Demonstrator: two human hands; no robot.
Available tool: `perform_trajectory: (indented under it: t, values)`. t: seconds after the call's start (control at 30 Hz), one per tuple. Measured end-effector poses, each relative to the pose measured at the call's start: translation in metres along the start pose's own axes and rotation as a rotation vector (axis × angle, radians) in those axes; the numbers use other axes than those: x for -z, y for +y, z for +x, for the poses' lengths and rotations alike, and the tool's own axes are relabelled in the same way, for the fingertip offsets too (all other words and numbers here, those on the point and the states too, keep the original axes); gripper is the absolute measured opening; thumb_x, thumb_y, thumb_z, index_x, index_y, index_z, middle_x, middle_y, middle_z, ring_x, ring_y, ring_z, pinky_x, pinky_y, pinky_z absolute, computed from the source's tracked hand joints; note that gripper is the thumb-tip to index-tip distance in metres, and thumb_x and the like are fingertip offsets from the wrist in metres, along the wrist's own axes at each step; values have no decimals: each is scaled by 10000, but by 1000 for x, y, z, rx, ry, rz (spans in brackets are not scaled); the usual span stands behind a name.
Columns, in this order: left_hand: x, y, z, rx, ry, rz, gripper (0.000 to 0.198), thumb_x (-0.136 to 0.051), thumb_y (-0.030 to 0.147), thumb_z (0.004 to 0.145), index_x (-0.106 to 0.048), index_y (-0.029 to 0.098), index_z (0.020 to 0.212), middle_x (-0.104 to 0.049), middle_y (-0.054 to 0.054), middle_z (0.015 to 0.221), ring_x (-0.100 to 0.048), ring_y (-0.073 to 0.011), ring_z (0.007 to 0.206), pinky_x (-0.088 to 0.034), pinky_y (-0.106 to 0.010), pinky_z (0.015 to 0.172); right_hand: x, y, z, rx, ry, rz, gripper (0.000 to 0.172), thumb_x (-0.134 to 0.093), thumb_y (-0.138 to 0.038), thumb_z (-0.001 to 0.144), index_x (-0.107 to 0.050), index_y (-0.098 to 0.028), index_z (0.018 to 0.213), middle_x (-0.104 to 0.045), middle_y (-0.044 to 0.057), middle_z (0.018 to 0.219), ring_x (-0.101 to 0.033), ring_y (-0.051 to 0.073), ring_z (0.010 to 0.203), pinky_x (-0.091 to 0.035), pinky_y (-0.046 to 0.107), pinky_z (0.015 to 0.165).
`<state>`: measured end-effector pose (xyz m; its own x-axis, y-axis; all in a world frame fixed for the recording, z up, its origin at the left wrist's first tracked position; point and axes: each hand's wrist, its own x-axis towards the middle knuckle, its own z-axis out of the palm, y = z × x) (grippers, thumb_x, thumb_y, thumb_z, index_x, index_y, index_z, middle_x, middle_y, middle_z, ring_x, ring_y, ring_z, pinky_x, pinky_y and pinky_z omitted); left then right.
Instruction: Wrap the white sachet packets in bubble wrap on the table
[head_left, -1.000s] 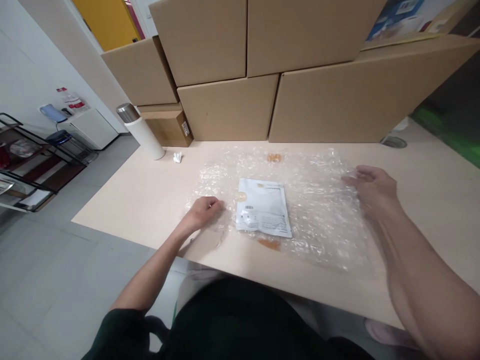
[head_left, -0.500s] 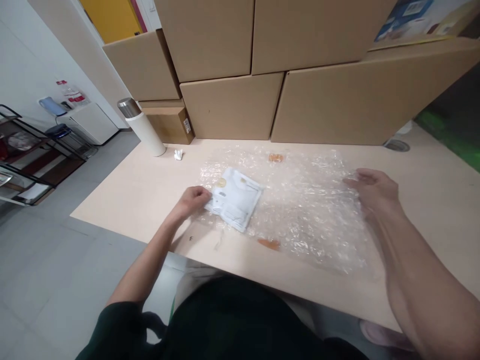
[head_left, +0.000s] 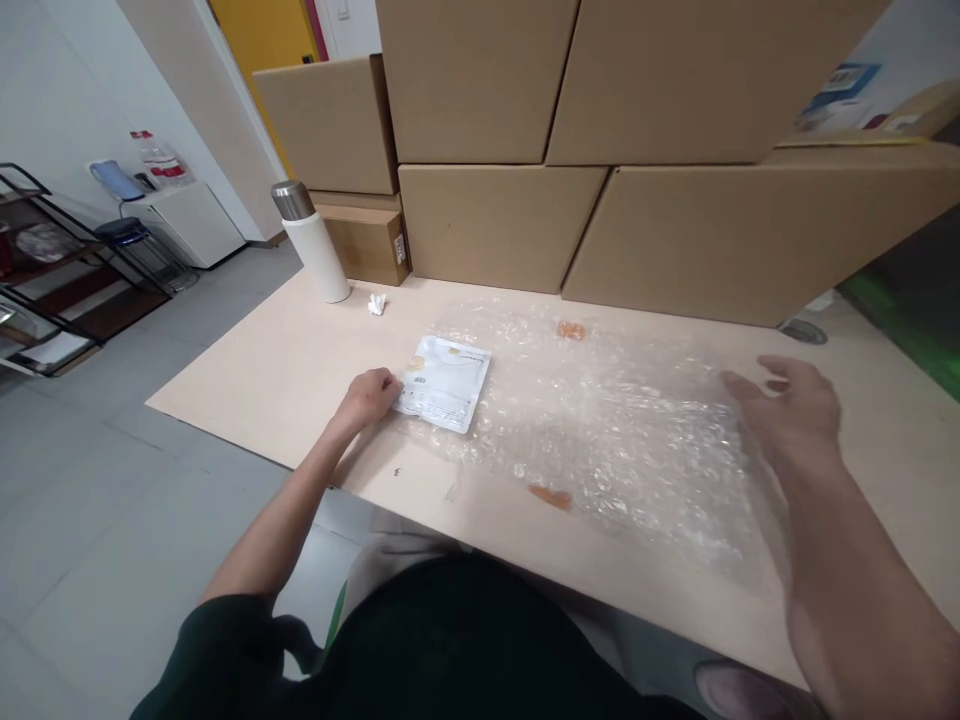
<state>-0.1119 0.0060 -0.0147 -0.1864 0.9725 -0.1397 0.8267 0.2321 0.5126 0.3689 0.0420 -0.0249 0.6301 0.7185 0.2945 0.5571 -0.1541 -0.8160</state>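
A flat white pouch [head_left: 444, 384] with small print and a gold round mark lies at the left end of a sheet of clear bubble wrap [head_left: 600, 420]. My left hand [head_left: 369, 397] is closed, its fingertips pinching the pouch's lower left corner. At the wrap's right end, my right hand [head_left: 795, 408] is held with thumb and fingers apart, and nothing shows between them. The wrap is spread flat across the table [head_left: 247, 370]. Two orange-brown patches show on it, one at the far edge [head_left: 571, 330] and one at the near edge [head_left: 550, 496].
Stacked cardboard boxes [head_left: 502, 225] line the back of the table. A white thermos [head_left: 318, 255] with a steel cap stands at the back left, beside a crumpled white tissue [head_left: 376, 304]. A clear round object [head_left: 804, 331] lies at the back right.
The pouch, earlier under a glossy layer of wrap, now shows plainly. My right hand has come off the wrap's right edge and opened. The camera view has shifted.
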Motion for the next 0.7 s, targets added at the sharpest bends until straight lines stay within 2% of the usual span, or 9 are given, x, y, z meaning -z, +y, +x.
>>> perform_trajectory:
  t: [0.03,0.1,0.2,0.27,0.33,0.4,0.47,0.57,0.7]
  values:
    - [1,1,0,-6,2,19,159,-549,290,817,-582,208,686,-623,-24,642,-558,-185,630,-331,-278,599,3,-10,-3,88,2,-44,286,-776,-293,605,-650,-265,860,-632,76,982,-625,255,852,-499,473,780]
    - [2,1,1,-15,1,50,164,-554,294,824,-586,206,688,-639,-35,695,-565,-194,678,-331,-281,614,8,-40,-19,247,-92,26,323,-712,-351,694,-667,-265,1001,-651,101,1110,-625,268,968,-510,446,775]
    - [3,0,2,-23,3,74,171,-562,306,832,-605,197,707,-654,-52,784,-586,-200,737,-354,-278,645,2,-97,-64,407,-472,143,333,-649,-429,774,-671,-273,1068,-674,77,1118,-633,251,935,-528,449,780]
    - [4,-1,2,-18,22,69,150,-584,319,823,-627,188,763,-659,-74,889,-601,-206,794,-377,-279,678,-14,-128,-100,487,-760,157,311,-597,-421,839,-663,-288,1112,-658,74,1191,-620,265,1022,-527,465,820]
    - [5,-3,4,-2,45,45,174,-624,341,799,-643,188,879,-657,-83,945,-607,-218,841,-393,-285,705,-37,-148,-133,589,-1030,124,334,-546,-413,887,-635,-287,1183,-633,77,1268,-571,294,1157,-484,504,924]
    - [6,-4,7,27,50,0,282,-667,372,764,-633,186,973,-658,-74,893,-607,-222,815,-401,-290,692,-63,-156,-158,682,-1170,47,372,-542,-399,894,-613,-243,1225,-604,105,1320,-500,326,1265,-417,515,1014]
    - [6,-4,11,49,26,-68,321,-694,398,730,-626,176,951,-644,-52,781,-596,-208,722,-404,-286,645,-86,-157,-174,751,-1218,-56,377,-495,-383,928,-592,-189,1236,-592,148,1325,-490,339,1267,-381,507,1032]
    - [7,-2,15,38,-56,-197,257,-682,411,712,-590,174,746,-559,-9,595,-521,-155,549,-378,-265,546,-105,-155,-184,780,-1170,-134,352,-414,-391,977,-586,-149,1166,-615,180,1258,-521,324,1204,-373,483,1013]
    - [13,11,4,-62,-114,-375,276,-624,435,750,-506,192,694,-504,24,585,-457,-104,515,-351,-229,518,-96,-152,-180,599,-1181,12,399,-361,-518,988,-596,-225,1123,-644,109,1209,-567,285,1125,-409,456,974]
